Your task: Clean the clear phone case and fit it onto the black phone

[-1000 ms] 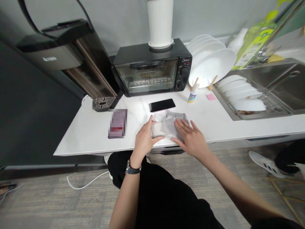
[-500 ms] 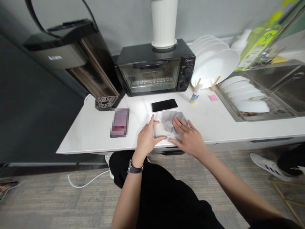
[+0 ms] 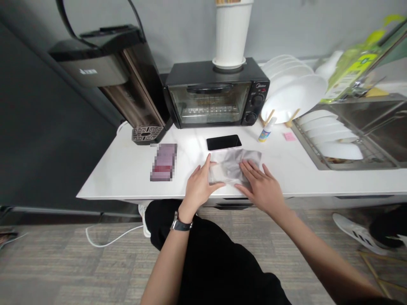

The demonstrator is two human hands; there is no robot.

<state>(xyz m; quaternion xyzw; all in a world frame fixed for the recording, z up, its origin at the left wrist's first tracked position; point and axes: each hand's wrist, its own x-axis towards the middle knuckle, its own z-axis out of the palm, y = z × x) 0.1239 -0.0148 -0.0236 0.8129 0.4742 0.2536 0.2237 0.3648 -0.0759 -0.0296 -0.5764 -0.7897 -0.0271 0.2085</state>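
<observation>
A thin greyish-white cloth [image 3: 233, 163], wrinkled and partly see-through, lies near the front edge of the white counter. At its left end is my left hand [image 3: 201, 184], thumb and fingers spread apart around the edge. My right hand [image 3: 262, 184] rests flat on the cloth's right half, fingers stretched out and thumb apart near the front edge. Just behind the cloth lies a phone [image 3: 224, 142] with a dark screen. A small spray bottle [image 3: 267, 130] with a white top stands further back to the right.
A black toaster oven [image 3: 210, 103] stands at the back with a white pot [image 3: 233, 34] on top. Left are a tall drink dispenser [image 3: 127, 80] and a blurred purple item [image 3: 164, 162]. Right are plates [image 3: 295, 97], a pink note [image 3: 289, 136] and a sink rack [image 3: 381, 148] with dishes.
The cloth's right part is spread flatter and reaches a little further right, with my right hand moved along it. My left hand stays at the left end. The whole view has shifted slightly.
</observation>
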